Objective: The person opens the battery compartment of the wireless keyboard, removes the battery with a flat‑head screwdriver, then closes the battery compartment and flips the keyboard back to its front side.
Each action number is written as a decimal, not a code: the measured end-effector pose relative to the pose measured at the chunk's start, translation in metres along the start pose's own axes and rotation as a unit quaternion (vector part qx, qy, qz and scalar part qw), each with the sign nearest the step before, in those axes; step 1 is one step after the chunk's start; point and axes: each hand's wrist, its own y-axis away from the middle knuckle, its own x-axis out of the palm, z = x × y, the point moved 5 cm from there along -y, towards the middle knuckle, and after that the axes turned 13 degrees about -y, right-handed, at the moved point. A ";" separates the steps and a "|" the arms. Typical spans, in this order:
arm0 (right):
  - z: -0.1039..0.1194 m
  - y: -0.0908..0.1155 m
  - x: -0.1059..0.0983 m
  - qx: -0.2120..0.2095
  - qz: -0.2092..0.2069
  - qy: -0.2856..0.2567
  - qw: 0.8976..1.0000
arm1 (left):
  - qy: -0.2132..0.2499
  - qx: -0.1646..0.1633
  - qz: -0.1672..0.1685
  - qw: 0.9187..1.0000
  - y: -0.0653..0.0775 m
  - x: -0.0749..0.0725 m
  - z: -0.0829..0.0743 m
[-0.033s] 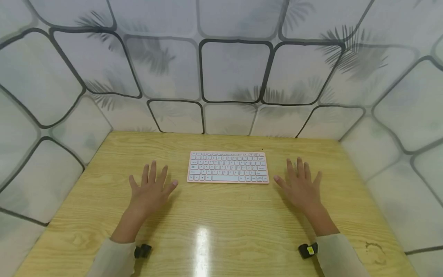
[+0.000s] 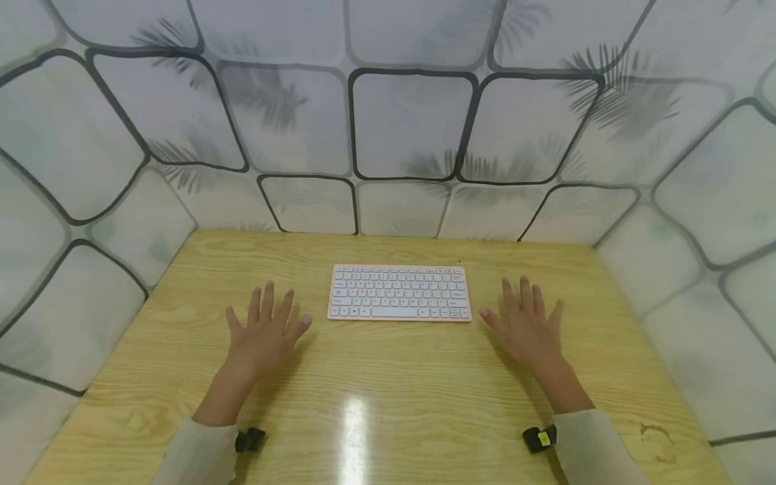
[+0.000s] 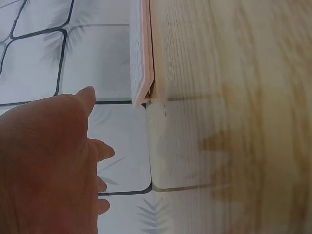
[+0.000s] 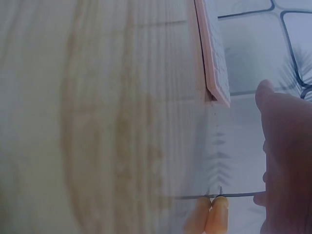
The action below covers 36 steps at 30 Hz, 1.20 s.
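Note:
A small pink keyboard (image 2: 400,292) with white keys lies flat on the wooden table, between the two hands. To its left my left hand (image 2: 261,337) hovers palm down over the tabletop, fingers spread, holding nothing. On the other side my right hand (image 2: 530,330) is spread the same way, its thumb close to the keyboard's lower right corner but apart from it. Both wrist views show a gap between hand and wood. At the bottom of the right wrist view, an orange object (image 4: 218,219) with a thin pointed tip shows, mirrored in the tabletop; its lower part is cut off.
The light wooden table (image 2: 376,370) meets a pale wall covering (image 2: 412,128) with dark stone outlines and leaf prints behind and on both sides. Black devices sit at the left wrist (image 2: 250,440) and right wrist (image 2: 539,439). A dark curved stain (image 2: 657,431) marks the right front.

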 end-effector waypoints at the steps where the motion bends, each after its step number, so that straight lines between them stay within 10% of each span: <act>1: 0.000 0.000 0.000 0.001 -0.001 -0.001 1.000 | 0.000 0.000 -0.001 1.000 0.000 0.000 0.000; 27: -0.003 0.006 -0.005 -0.002 -0.027 -0.037 0.999 | 0.018 0.017 -0.038 0.999 -0.007 0.004 -0.008; 36: 0.003 -0.005 -0.007 -0.005 -0.020 -0.228 0.973 | 0.191 0.016 -0.066 0.979 -0.028 0.000 -0.019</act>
